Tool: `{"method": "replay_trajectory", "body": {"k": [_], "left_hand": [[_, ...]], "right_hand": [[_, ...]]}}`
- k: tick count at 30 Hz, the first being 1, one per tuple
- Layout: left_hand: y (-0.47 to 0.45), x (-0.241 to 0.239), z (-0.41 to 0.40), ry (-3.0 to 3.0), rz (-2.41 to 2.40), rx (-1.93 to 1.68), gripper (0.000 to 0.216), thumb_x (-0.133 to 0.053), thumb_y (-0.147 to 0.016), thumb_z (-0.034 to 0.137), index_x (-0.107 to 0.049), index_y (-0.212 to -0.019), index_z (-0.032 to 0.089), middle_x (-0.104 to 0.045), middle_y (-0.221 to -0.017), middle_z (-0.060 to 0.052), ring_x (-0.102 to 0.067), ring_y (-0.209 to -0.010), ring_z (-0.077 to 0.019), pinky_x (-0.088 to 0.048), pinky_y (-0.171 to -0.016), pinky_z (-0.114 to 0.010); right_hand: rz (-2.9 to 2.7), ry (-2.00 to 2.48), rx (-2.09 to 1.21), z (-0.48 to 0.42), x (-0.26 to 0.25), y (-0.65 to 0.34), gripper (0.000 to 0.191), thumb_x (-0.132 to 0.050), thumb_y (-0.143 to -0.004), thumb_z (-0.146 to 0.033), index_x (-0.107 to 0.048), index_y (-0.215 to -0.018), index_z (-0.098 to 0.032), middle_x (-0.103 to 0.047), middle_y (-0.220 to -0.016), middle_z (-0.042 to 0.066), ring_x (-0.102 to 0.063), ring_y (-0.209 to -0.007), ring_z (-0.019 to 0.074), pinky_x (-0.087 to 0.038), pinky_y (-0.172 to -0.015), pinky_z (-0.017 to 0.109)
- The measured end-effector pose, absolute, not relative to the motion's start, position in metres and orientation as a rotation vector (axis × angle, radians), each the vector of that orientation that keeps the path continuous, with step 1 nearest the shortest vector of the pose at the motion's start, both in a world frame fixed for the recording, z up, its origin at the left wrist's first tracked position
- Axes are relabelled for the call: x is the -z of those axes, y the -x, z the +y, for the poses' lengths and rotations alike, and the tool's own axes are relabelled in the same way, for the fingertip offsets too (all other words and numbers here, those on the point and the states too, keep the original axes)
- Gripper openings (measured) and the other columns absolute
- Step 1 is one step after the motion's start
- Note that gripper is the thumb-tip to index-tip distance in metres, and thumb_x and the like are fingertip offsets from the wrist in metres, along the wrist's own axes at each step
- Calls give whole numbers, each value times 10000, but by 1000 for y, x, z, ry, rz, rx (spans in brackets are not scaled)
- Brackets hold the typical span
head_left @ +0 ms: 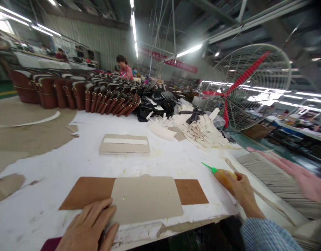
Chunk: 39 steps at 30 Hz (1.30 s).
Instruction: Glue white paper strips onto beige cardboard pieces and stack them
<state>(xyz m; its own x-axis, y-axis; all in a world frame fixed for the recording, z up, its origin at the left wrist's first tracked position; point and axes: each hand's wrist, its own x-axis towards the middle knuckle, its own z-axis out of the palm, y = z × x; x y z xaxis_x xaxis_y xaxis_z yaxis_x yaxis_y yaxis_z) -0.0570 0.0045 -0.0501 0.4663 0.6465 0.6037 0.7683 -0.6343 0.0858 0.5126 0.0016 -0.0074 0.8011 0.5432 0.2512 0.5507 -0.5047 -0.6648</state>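
Observation:
My left hand [88, 226] lies flat with its fingers stretched out, over the lower left edge of a beige panel [147, 200] and a brown leather strip [89, 190]. The panel rests across the middle of the strip, whose two ends show on either side. To the right, my right hand [242, 190] is wrapped round a yellowish glue bottle [224, 178]. The bottle's green nozzle points up and left, over the white tabletop and apart from the panel. Farther back lies a stack of beige panels [124, 149] with a white strip [125, 141] on top.
Rows of brown bags [69, 92] line the back left. Black pieces [157, 104] and pale scraps [197, 127] are heaped behind the stack. A caged fan [244, 83] with red blades stands right, above stacked grey-beige pieces [275, 177]. A person [126, 69] is beyond the bags.

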Motion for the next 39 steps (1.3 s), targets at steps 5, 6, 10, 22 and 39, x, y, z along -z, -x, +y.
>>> {"method": "replay_trajectory", "body": {"k": [5, 6, 10, 22, 39], "left_hand": [[42, 18, -11, 2569, -1399, 831, 244, -629, -940, 328, -670, -1172, 264, -718, -1200, -62, -677, -1070, -270, -563, -888, -412], [40, 15, -12, 2572, -1412, 836, 238, -624, -943, 319, -668, -1170, 260, -716, -1196, -68, -676, -1068, -273, -569, -883, -421], [40, 14, -14, 2577, -1412, 851, 250, -623, -939, 287, -655, -1184, 245, -708, -1201, -83, -674, -1078, -279, -588, -882, -439], [40, 18, -13, 2578, -1453, 882, 273, -625, -935, 290, -630, -1200, 223, -718, -1205, -93, -692, -1074, -286, -595, -900, -475], [50, 32, -4, 2547, -1343, 886, 314, -617, -949, 458, -671, -1191, 265, -757, -1190, -59, -727, -1044, -265, -578, -895, -395]], "right_hand": [[-826, 2303, 92, -7, -15, -497, 652, -630, -738, -684, -681, -1115, -154, -648, -1203, 313, -577, -1181, 520, -425, -941, 625], [-876, 2297, 104, -8, -17, -490, 651, -616, -756, -688, -671, -1151, -174, -626, -1274, 311, -556, -1227, 516, -419, -967, 625], [-1214, 2124, 195, -6, -15, -448, 541, -559, -794, -694, -664, -1077, -246, -644, -1227, 233, -565, -1205, 481, -445, -981, 638], [-1749, 1576, 70, 56, -41, -342, 186, -621, -870, -434, -680, -937, -271, -704, -1065, 88, -615, -1076, 314, -444, -1004, 535], [-1619, 1821, 2, 77, -45, -375, 303, -566, -885, -495, -694, -991, -241, -714, -1140, 97, -639, -1039, 285, -523, -905, 485]]}}
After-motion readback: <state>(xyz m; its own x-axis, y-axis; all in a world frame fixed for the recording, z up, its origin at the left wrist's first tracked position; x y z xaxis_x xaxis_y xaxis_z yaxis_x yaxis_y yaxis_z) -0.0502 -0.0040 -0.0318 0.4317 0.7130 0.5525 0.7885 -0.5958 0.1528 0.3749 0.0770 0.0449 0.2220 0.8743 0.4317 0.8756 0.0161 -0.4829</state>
